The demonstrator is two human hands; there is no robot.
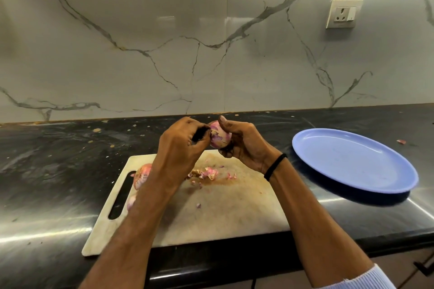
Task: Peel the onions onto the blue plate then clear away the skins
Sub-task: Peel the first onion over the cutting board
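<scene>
Clearly the peeling step is under way, and early. The round blue plastic plate (352, 162) lies on the black stone desk (47, 171) just to the right of the right hand and holds no onion yet. The right hand (244, 148) cups a small red-purple onion (219, 137) in curled fingers, thumb pressed over its top, above the far edge of the pale, stained cutting board (223, 206). The left hand (180, 148) meets the onion from the left, its fingers curled round a short dark object (199, 135), perhaps a knife handle. Whether a blade touches the onion I cannot tell. Part of the onion's surface looks bare and pale, with a dry flap at the end facing the left hand. Below and between the hands, papery pink skins (209, 173) lie scattered on the board. Under the left forearm sit two more onions (142, 175), apparently unpeeled and partly hidden.

Next, I judge, the skin left on must be lifted off at that flap, with the right hand turning the onion to bring fresh skin round. The bare onion then goes rightward to the plate. Clearing the skins waits until every onion is done.
</scene>
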